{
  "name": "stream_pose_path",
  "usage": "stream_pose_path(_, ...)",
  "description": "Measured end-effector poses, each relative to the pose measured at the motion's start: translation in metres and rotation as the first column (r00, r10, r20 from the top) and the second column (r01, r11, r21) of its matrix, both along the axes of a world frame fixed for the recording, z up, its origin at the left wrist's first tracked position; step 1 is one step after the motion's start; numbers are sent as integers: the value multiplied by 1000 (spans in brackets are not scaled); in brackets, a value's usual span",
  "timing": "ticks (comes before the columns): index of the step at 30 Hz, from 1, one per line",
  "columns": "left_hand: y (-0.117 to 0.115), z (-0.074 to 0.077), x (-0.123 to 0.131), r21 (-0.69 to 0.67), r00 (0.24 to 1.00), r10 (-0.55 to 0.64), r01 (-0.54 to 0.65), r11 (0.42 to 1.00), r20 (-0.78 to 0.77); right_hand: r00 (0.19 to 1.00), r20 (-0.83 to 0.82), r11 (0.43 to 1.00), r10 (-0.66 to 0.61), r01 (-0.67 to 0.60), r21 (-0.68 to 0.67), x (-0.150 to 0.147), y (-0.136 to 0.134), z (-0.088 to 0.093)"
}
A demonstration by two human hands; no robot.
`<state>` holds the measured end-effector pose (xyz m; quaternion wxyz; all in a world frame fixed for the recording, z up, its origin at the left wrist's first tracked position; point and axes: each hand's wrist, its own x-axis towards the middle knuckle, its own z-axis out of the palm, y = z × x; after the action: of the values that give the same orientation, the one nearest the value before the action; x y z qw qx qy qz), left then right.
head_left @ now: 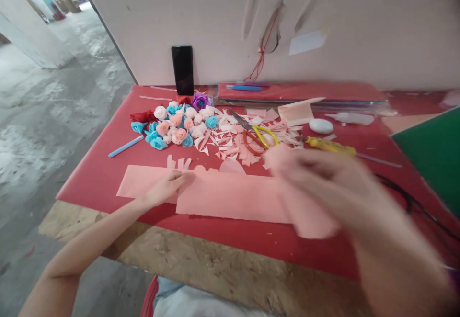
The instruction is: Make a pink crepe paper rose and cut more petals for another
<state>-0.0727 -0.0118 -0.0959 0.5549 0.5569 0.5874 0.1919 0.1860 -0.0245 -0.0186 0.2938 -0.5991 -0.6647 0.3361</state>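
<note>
A long pink paper strip (230,195) lies across the front of the red-covered table, its right end lifted and bent. My right hand (323,173), smeared by motion, grips that raised end. My left hand (167,185) is closed at the strip's left end, fingertips at its upper edge. Under that hand, another pink paper piece (131,180) reaches out to the left. Just behind are small pink cut pieces (232,166) and a heap of paper scraps (233,140). Scissors (251,132) with yellow and orange handles lie on the scraps.
Paper flowers (176,123) cluster at the back left, with a phone (183,70) upright behind them. A blue pen (125,146) lies left. To the right are a white oval object (321,126), a yellow-handled tool (330,146), a black cable (413,199) and a green sheet (431,149).
</note>
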Motion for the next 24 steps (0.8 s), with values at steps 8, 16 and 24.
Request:
stream_pose_path(8,4,-19,-1,30,998,-45,44,999,54,941,-180,948,287,-305,-85,-82,7,-98)
stream_pose_path(16,2,-24,-4,12,993,-7,5,1000,121,916,-225,921,332,-366,-132,-82,8,-105)
stream_pose_path(24,-1,-24,1,33,1000,-25,24,999,19,958,-26,956,287,-288,-54,-66,23,-96)
